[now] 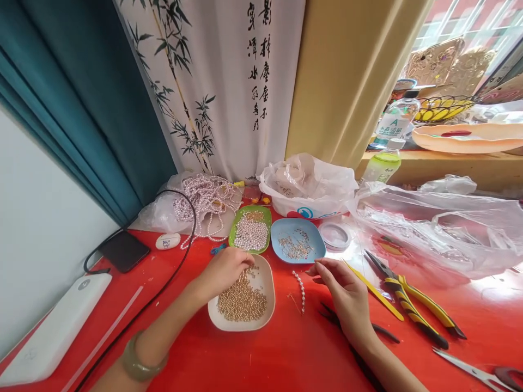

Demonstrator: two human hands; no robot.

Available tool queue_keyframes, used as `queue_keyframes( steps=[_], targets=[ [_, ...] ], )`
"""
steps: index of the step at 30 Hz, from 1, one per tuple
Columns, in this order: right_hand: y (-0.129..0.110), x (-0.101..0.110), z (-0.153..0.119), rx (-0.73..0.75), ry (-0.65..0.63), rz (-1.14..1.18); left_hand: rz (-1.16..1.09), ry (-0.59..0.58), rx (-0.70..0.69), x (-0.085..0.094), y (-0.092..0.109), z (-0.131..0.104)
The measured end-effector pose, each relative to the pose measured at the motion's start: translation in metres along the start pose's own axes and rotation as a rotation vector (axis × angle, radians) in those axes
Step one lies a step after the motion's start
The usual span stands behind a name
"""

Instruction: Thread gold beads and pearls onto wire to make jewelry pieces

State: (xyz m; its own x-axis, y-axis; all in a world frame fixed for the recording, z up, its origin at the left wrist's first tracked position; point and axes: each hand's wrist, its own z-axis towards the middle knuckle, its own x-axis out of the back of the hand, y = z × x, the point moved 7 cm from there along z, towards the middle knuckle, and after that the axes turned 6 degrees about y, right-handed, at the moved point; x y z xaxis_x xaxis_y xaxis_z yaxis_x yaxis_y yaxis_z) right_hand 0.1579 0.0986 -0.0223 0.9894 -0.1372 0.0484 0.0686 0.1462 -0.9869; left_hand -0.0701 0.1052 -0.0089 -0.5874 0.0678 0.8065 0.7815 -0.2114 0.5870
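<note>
My left hand (229,270) is over the far side of a white dish (215,321) that holds many small gold beads (243,302). Its fingers are bent together; what they pinch, if anything, is hidden. To the right, my right hand (343,283) is raised with thumb and forefinger pinched, and the thing between them is too fine to make out. Just left of its fingertips is a short string of pearl beads (301,291), with a thin chain-like piece beside its lower end. Behind the white dish stand a green dish (267,228) of pearl beads and a blue dish (281,253) of small metal findings.
Pliers (412,305), yellow tweezers (378,294) and scissors (469,370) lie at the right; dark pliers (386,333) are partly under my right arm. Bead strands (204,198) and plastic bags (310,185) line the back. A black cable (163,291), phone (125,250) and white power bank (53,332) are left.
</note>
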Motion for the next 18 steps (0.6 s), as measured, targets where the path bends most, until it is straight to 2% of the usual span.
queue_keyframes(
  steps=[4, 11, 18],
  targets=[
    [0.004, 0.004, 0.003, -0.047, 0.026, 0.005, 0.022, 0.008, 0.011, -0.001, -0.001, 0.0],
    [-0.002, -0.008, -0.003, 0.018, -0.032, 0.019, 0.049, -0.006, -0.078, -0.005, 0.016, -0.008],
    [0.0, -0.006, 0.0, 0.007, -0.028, -0.021, 0.049, -0.036, -0.084, -0.006, 0.013, -0.007]
  ],
)
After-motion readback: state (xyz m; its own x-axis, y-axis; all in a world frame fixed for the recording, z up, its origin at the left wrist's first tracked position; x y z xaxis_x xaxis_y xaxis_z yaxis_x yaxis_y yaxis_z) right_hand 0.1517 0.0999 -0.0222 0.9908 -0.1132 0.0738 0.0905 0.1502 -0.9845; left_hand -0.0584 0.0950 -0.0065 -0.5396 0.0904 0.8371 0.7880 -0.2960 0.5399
